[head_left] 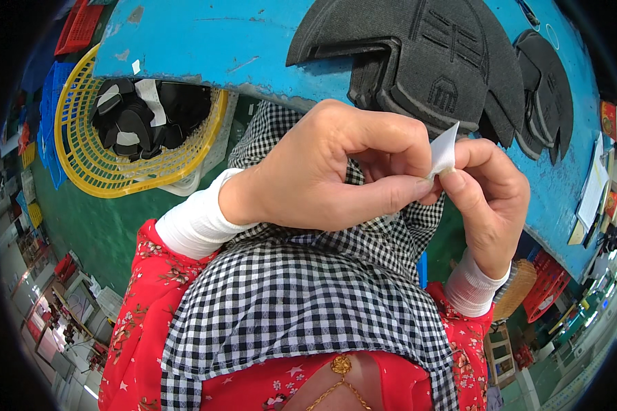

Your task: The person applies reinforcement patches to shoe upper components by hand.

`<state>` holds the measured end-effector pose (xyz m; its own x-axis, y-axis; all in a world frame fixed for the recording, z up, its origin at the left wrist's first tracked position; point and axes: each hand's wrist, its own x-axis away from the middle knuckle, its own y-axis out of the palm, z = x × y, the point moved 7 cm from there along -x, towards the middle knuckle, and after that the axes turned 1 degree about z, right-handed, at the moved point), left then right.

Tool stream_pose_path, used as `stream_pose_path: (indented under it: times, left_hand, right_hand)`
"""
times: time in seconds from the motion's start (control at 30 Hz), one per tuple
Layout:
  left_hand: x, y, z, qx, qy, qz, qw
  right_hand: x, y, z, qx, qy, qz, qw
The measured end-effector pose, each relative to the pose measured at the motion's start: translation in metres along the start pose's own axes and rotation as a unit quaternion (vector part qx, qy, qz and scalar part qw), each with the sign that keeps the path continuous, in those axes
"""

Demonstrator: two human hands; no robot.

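My left hand (349, 168) and my right hand (490, 195) meet in front of me, above my checked apron. Between their pinched fingertips is a small white piece (443, 151), thin like paper or film, with one pointed corner sticking up. Both thumbs and forefingers press on its lower edge. Whether it is one layer or two I cannot tell. Just beyond my fingers, a stack of dark grey, curved felt-like pieces (418, 65) with raised line patterns lies on the blue table (206, 41).
More dark curved pieces (545, 92) lie to the right on the table. At left, a yellow basket (75, 147) holds black parts and white scraps below the table edge. Papers (591, 185) rest at the table's right side, and a red basket (547, 284) stands lower right.
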<state>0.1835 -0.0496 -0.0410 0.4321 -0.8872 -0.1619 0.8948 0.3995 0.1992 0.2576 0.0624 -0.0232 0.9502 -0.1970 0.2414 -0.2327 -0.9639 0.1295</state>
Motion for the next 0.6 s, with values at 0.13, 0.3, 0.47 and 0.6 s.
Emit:
stream_pose_path:
  times: [0.13, 0.3, 0.47, 0.6]
  left_hand:
    - [-0.002, 0.0, 0.001, 0.008, -0.001, 0.007, 1.0]
    - [-0.004, 0.0, 0.004, -0.058, 0.001, 0.001, 0.998]
    - [-0.002, 0.0, -0.004, -0.002, -0.017, 0.009, 1.0]
    - [-0.007, 0.004, 0.0, 0.03, -0.046, -0.008, 0.998]
  right_hand:
    - [-0.001, 0.001, 0.0, -0.007, -0.007, -0.002, 1.0]
    - [-0.002, -0.001, 0.0, 0.014, -0.002, -0.007, 1.0]
    - [-0.002, -0.003, 0.008, -0.014, 0.013, -0.022, 1.0]
    - [-0.003, 0.001, 0.005, -0.036, 0.017, -0.035, 0.999]
